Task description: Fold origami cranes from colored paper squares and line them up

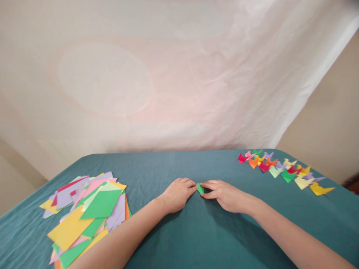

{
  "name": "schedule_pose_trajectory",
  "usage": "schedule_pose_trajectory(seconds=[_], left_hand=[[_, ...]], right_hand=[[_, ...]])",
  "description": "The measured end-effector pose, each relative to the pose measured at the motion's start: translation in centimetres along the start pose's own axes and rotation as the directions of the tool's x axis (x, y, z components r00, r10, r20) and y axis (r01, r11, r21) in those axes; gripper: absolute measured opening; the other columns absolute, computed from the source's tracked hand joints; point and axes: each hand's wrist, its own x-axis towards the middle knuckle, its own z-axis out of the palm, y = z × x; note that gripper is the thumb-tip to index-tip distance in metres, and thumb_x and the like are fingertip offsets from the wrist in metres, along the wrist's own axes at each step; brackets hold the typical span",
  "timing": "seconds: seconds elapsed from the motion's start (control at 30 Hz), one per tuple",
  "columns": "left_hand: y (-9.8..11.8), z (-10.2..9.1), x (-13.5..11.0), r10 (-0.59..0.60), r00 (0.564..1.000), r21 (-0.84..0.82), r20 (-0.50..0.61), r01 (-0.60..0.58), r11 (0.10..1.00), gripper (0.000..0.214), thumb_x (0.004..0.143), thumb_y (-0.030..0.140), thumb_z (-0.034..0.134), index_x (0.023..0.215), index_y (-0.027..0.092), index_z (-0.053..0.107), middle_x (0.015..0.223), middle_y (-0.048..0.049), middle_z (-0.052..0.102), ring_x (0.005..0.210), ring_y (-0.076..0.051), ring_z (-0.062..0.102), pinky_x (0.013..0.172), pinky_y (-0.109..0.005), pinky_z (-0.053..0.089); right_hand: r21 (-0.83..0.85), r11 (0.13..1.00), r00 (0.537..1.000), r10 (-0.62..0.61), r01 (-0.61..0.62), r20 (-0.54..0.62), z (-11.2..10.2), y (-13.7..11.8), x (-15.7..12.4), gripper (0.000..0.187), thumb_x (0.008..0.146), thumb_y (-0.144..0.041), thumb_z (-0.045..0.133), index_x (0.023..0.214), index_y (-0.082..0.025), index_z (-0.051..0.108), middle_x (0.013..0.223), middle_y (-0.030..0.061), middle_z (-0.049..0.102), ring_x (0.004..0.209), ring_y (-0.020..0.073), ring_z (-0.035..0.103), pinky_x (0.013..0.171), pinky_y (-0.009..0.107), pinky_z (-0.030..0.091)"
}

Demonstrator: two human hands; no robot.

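Right fingers (209,185) clamp green paper (200,188); left fingers (192,184) touch it, grip unclear.
Between them, I judge a folding step, calling for steady creasing.

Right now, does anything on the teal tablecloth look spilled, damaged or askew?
Nothing looks spilled or clearly damaged. The coloured paper sheets on the left lie askew, overlapping at mixed angles, whereas the folded, bird-shaped papers on the right form rough rows. The small green folded paper between left hand and right hand looks fine.
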Motion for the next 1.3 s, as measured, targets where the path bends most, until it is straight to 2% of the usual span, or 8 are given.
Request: schedule_pose_trajectory(seconds=[0.17,0.3,0.4,0.5,0.6,0.77,1.07,1.3], left_hand=[[0.0,0.1,0.0,0.002,1.0,0.007,0.002,-0.002,1.0,0.038,0.083,0.012,0.045,0.119,0.02,0.05,0.118,-0.0047,0.055,0.109,-0.018,0.048,0.092,-0.031,0.037],[-0.1,0.3,-0.1,0.005,1.0,-0.006,0.0,-0.005,1.0,0.038,0.083,0.012,0.044,0.12,0.02,0.05,0.118,-0.0055,0.055,0.109,-0.019,0.048,0.092,-0.032,0.037],[-0.2,0.5,-0.1,0.004,1.0,-0.032,-0.017,-0.004,0.999,0.038,0.084,0.012,0.043,0.12,0.02,0.05,0.119,-0.006,0.055,0.109,-0.02,0.048,0.092,-0.032,0.037],[-0.3,0.8,0.0,0.005,0.999,-0.069,-0.037,-0.007,0.998,0.038,0.084,0.012,0.044,0.12,0.02,0.05,0.118,-0.006,0.055,0.108,-0.02,0.048,0.093,-0.033,0.037],[-0.5,1.0,0.1,0.002,0.998,-0.113,-0.056,-0.008,0.994,0.038,0.083,0.011,0.044,0.118,0.021,0.052,0.116,-0.0059,0.056,0.107,-0.019,0.05,0.092,-0.033,0.038],[-0.8,1.2,0.1,-0.018,0.997,-0.159,-0.079,0.005,0.987,0.042,0.079,0.007,0.043,0.117,0.021,0.053,0.115,-0.0054,0.056,0.106,-0.02,0.049,0.092,-0.033,0.038],[-1.0,1.6,0.1,-0.022,0.994,-0.189,-0.11,0.0,0.982,0.039,0.081,0.009,0.043,0.117,0.021,0.054,0.113,-0.0049,0.057,0.105,-0.019,0.049,0.091,-0.032,0.038],[-0.6,1.3,0.2,-0.046,0.988,-0.208,-0.146,0.015,0.978,0.027,0.09,0.023,0.039,0.11,0.021,0.058,0.106,-0.0051,0.059,0.1,-0.018,0.052,0.087,-0.031,0.04]], right_hand=[[0.036,0.999,0.999,0.01,-0.011,0.037,-0.5,-0.3,0.0,0.042,0.081,-0.005,0.044,0.112,-0.026,0.063,0.134,0.0069,0.045,0.121,0.0218,0.043,0.1,0.038,0.035],[0.077,0.997,0.999,0.015,-0.017,0.03,-0.5,0.0,-0.1,0.048,0.076,-0.002,0.044,0.111,-0.028,0.063,0.135,0.0048,0.045,0.122,0.0213,0.042,0.101,0.038,0.034],[0.103,0.994,0.999,0.034,-0.033,-0.008,-0.4,0.2,-0.3,0.052,0.072,0.001,0.042,0.109,-0.028,0.065,0.132,0.004,0.048,0.119,0.0209,0.045,0.1,0.039,0.035],[0.125,0.991,0.994,0.055,-0.043,-0.097,0.1,0.4,-0.2,0.051,0.071,0.001,0.043,0.108,-0.026,0.065,0.121,0.0041,0.058,0.111,0.0191,0.053,0.097,0.038,0.038],[0.156,0.987,0.968,0.086,-0.049,-0.237,1.0,0.6,0.1,0.043,0.077,-0.005,0.046,0.113,-0.023,0.061,0.107,0.0039,0.066,0.1,0.0175,0.059,0.091,0.036,0.042],[0.141,0.988,0.942,0.11,-0.068,-0.316,2.2,1.1,0.5,0.034,0.08,-0.017,0.054,0.113,-0.023,0.06,0.107,0.0063,0.065,0.098,0.0199,0.058,0.086,0.037,0.045],[0.062,0.997,0.93,0.068,-0.048,-0.362,3.0,1.3,0.6,0.024,0.085,-0.022,0.053,0.106,-0.025,0.064,0.102,0.0047,0.067,0.094,0.0183,0.059,0.083,0.035,0.046],[0.03,0.997,0.935,0.082,-0.077,-0.345,2.8,0.7,0.7,0.021,0.087,-0.024,0.051,0.103,-0.025,0.065,0.1,0.0042,0.066,0.093,0.0176,0.057,0.082,0.034,0.044]])
